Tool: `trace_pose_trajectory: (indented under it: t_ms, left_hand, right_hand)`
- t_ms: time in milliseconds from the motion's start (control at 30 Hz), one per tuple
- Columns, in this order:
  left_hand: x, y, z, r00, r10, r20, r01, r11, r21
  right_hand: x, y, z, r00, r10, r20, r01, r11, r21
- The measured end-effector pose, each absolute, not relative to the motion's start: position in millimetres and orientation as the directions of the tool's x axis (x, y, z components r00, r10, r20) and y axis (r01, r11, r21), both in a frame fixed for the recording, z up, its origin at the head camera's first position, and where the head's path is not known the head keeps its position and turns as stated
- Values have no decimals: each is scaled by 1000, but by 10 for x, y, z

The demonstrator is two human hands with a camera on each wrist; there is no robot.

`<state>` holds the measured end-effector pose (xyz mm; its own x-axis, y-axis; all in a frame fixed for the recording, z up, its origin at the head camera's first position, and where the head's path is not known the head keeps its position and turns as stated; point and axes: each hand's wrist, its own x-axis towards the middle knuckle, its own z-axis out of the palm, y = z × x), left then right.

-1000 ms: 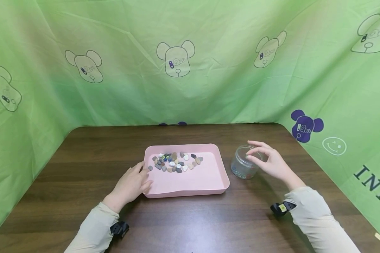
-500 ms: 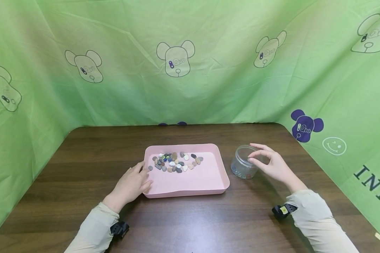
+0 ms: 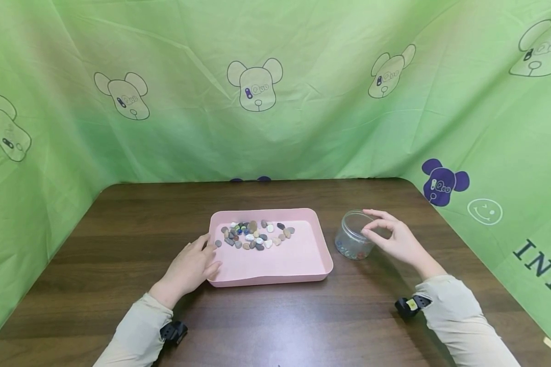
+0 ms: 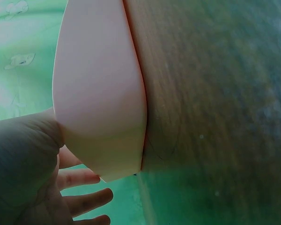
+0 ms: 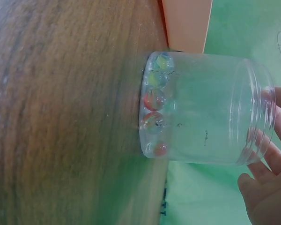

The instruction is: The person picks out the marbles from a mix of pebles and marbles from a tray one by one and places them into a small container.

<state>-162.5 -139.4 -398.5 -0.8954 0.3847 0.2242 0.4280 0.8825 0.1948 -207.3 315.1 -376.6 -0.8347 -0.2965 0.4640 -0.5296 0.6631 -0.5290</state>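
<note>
Tray (image 3: 275, 262) pale pink. Pebbles (image 3: 250, 237) grey, wht, tan, near-blk, w/ a few blue & grn bits (image 3: 243, 228). Jar (image 5: 201, 108) clear, colourless; marbles (image 5: 154, 99) in it clear w/ red or yel-grn swirls. Table (image 3: 156, 211) dk brn, streaky wood grain. Cloth (image 3: 188, 132) grn w/ dk-outlined bear heads (image 3: 257, 89) + 1 solid purple. Sleeves (image 3: 459, 311) off-wht; wrist cams (image 3: 173, 332) blk, R one w/ yel patch.

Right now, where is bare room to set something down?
Free: the near half of the tray, between stones and front wall; the table before the tray, between sleeves; strip between tray and curtain.
Crowded: the tray's far left and middle, and at the jar, by the right fingers.
</note>
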Motion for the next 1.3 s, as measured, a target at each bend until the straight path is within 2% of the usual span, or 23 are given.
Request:
trace_pose_trajectory:
  t_ms: [267, 600, 933, 1300]
  left_hand:
    - [-1629, -1391, -3994, -891, 385, 242, 433, 882, 187]
    - [-1624, -1394, -3988, -892, 385, 236, 430, 883, 187]
    - [-1628, -1397, -3991, -892, 384, 238, 431, 881, 194]
    - [-1634, -1395, -3990, -898, 382, 220, 424, 884, 198]
  right_hand:
    - [-2098, 3043, -3644, -822, -296, 486, -547, 647, -531]
    - [-2182, 2736, -3442, -818, -350, 457, -568, 621, -541]
    - [-2253, 2304, -3264, -814, -442, 377, -579, 562, -591]
    - [-2361, 1863, -3144, -750, -561, 350, -632, 454, -628]
